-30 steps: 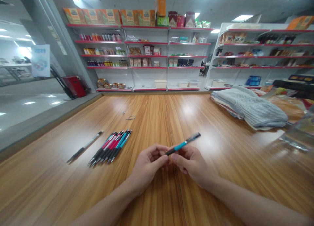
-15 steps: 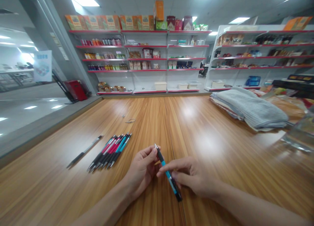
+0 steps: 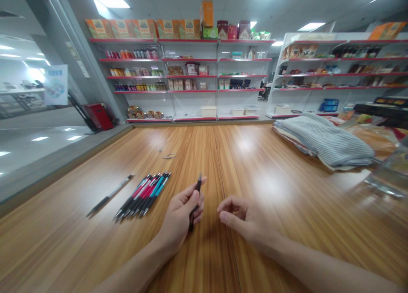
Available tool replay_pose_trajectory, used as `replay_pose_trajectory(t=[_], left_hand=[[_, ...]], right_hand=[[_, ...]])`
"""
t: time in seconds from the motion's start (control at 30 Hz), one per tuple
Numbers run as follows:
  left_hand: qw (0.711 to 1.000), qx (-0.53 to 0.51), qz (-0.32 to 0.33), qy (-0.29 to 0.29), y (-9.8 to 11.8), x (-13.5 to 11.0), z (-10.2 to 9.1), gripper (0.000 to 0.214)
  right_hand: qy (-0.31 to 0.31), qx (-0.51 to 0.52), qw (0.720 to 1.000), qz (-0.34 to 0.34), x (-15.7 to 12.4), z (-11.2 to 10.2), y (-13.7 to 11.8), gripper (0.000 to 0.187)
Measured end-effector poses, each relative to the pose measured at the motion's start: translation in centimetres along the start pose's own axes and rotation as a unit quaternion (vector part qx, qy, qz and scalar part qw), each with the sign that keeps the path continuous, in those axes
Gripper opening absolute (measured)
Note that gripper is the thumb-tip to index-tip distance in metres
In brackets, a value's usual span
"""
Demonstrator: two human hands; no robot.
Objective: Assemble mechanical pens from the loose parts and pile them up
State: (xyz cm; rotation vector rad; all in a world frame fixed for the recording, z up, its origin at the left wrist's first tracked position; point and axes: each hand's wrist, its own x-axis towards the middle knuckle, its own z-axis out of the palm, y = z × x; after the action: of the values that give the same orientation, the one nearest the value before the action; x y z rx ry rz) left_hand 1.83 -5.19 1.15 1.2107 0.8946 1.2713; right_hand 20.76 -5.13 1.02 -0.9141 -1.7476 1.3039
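My left hand [image 3: 180, 214] is closed around a pen [image 3: 199, 183], gripping it between thumb and fingers. The pen stands tip up and slightly tilted, with its dark lower end showing below the fingers; the middle is hidden by the hand. To the right, my right hand [image 3: 237, 214] hovers over the table with nothing in it, its fingers loosely curled and the thumb near the index finger. Left of my hands lies a row of pens [image 3: 143, 195] with blue, red and silver barrels and dark grips. A single silver pen [image 3: 110, 196] lies apart, farther left.
The wooden table [image 3: 197, 144] carries a small ring-like loop [image 3: 170, 156] and a tiny metallic bit [image 3: 160, 150] toward the back. Folded striped cloth [image 3: 328, 140] is stacked at the right, beside a clear glass container [image 3: 390, 172]. Stocked shelves [image 3: 191, 76] stand beyond the table.
My right hand has let go of the pen and drawn slightly right. The pen has swung from slanting across both hands to nearly upright in my left hand.
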Motion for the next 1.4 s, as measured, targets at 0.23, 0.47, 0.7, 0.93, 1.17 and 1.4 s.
replay_pose_trajectory(t=[0.23,0.47,0.7,0.93,1.17,1.4], left_hand=[[0.838,0.475,0.237,-0.124,-0.8,-0.7,-0.9,0.034],[0.772,0.564,0.275,-0.097,-0.1,-0.5,-1.0,0.017],[0.773,0.553,0.303,-0.069,0.1,-0.5,-0.9,0.015],[0.75,0.574,0.318,-0.083,0.2,-0.6,-1.0,0.018],[0.727,0.608,0.299,-0.11,0.0,-0.6,-1.1,0.021],[0.716,0.619,0.305,-0.11,-0.1,-0.7,-0.9,0.022]], right_hand=[[0.052,-0.046,0.998,-0.004,0.1,0.0,0.3,0.031],[0.06,-0.143,0.988,-0.011,-0.1,-0.2,0.3,0.042],[0.044,-0.167,0.985,0.002,-0.1,-0.3,0.5,0.047],[0.025,-0.161,0.987,-0.005,-0.1,-0.2,0.7,0.049],[0.03,-0.204,0.979,-0.012,-0.1,-0.3,0.6,0.046],[0.035,-0.209,0.977,-0.009,0.0,-0.3,0.6,0.046]])
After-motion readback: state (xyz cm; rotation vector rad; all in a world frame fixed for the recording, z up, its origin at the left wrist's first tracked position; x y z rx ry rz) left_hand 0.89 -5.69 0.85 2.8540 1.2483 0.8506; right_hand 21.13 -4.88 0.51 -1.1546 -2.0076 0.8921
